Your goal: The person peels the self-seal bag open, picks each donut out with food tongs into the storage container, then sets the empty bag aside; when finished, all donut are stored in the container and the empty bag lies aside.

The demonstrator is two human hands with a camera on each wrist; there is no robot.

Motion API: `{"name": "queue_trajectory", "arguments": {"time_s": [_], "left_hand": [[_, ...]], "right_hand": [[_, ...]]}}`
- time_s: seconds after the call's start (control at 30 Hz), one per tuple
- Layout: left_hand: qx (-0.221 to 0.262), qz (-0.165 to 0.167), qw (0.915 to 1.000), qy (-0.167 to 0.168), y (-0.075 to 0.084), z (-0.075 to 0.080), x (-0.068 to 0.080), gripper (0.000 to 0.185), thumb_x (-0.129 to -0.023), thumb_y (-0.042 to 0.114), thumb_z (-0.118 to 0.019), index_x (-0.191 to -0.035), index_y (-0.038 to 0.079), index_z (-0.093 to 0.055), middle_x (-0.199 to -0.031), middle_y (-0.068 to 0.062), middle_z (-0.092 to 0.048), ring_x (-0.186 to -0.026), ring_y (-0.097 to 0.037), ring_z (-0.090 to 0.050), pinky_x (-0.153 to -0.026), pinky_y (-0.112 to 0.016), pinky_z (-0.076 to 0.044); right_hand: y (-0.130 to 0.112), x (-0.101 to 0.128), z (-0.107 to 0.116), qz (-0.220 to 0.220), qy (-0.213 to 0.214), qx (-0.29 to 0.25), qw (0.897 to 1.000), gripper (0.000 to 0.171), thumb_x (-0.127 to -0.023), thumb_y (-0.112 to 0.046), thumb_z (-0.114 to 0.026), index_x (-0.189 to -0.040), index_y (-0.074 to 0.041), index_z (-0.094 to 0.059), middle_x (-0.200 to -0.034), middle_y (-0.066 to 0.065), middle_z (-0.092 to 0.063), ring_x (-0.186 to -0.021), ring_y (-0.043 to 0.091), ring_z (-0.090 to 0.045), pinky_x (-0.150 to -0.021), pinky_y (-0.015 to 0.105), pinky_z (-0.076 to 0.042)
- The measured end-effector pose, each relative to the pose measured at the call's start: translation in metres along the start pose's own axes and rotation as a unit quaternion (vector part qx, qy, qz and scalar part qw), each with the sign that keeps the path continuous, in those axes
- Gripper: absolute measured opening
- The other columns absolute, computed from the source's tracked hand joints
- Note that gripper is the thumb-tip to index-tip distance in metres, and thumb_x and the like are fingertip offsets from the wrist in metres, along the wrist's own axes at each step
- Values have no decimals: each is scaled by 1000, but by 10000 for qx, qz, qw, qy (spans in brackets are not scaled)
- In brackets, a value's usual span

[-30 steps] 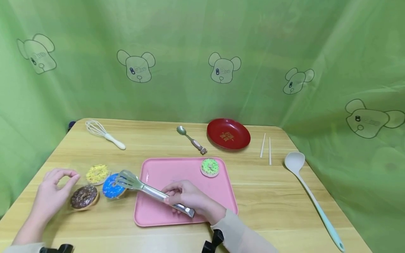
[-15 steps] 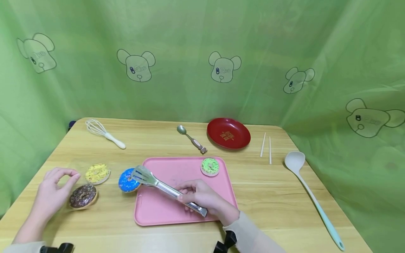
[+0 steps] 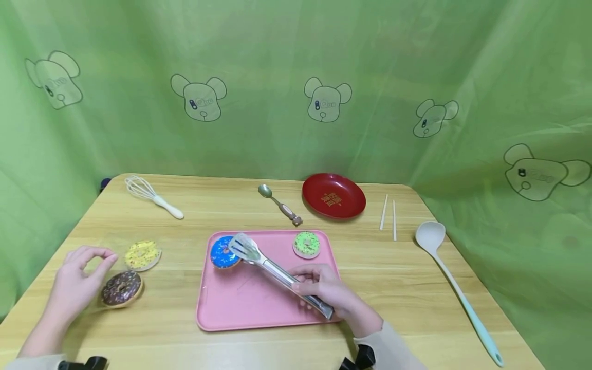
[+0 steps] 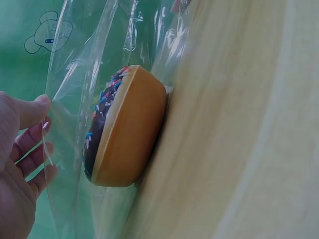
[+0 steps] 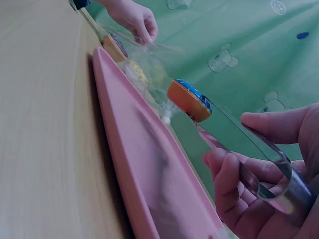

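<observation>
My left hand pinches the edge of a clear plastic bag. Within or behind its film sit a chocolate donut with sprinkles and a yellow donut. My right hand grips metal tongs, whose jaws clamp a blue donut. In the right wrist view that blue donut is raised above the pink tray, apart from its surface. A green donut lies at the tray's back right corner.
Behind the tray lie a spoon and a red plate. A white whisk is at back left. On the right are two white sticks and a long-handled ladle. A green curtain surrounds the table.
My right hand has moved right with the tongs, carrying the blue donut away from the other donuts and over the tray's left part. My left hand has stayed in place.
</observation>
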State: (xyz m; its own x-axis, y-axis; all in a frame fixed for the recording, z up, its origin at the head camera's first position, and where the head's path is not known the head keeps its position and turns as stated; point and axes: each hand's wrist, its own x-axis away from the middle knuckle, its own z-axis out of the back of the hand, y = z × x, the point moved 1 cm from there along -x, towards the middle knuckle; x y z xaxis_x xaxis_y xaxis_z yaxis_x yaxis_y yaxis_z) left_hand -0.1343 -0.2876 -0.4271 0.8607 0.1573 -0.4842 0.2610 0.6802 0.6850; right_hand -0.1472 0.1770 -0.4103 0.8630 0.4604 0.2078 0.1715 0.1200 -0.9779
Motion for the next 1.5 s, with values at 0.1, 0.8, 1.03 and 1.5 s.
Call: {"name": "queue_trajectory", "arguments": {"time_s": [0.1, 0.8, 1.03, 1.5], "left_hand": [[-81, 9, 10000, -19, 0, 0, 1, 11, -87, 10, -64, -93, 1, -63, -94, 16, -51, -99, 6, -32, -93, -61, -29], [-25, 13, 10000, 24, 0, 2, 3, 11, -88, 11, -64, -93, 1, -63, -96, 18, -50, -101, 7, -32, -95, -65, -25], [-70, 15, 10000, 65, 2, 2, 3, 11, -88, 11, -64, -93, 1, -63, -95, 19, -49, -101, 8, -32, -96, -63, -25], [-287, 35, 9996, 34, 3, 0, 4, 12, -88, 13, -64, -94, 3, -64, -94, 17, -51, -100, 7, -33, -94, -36, -30]], "right_hand": [[3, 8, 8, 26, 139, 10, 9999, 45, -82, -8, -66, -120, 11, -52, -84, 10, -59, -58, 17, -57, -49, 25, -49], [24, 90, 51, -297, 1022, 33, 9943, 52, -85, -8, -64, -127, 15, -42, -94, 14, -59, -64, 19, -58, -54, 28, -52], [28, 108, 58, -573, 1140, 246, 9915, 54, -87, -14, -63, -129, 13, -42, -96, 15, -59, -67, 21, -58, -57, 31, -53], [42, 123, 58, -672, 1202, 435, 9895, 52, -87, -13, -63, -126, 15, -42, -89, 14, -60, -65, 20, -58, -55, 28, -50]]}}
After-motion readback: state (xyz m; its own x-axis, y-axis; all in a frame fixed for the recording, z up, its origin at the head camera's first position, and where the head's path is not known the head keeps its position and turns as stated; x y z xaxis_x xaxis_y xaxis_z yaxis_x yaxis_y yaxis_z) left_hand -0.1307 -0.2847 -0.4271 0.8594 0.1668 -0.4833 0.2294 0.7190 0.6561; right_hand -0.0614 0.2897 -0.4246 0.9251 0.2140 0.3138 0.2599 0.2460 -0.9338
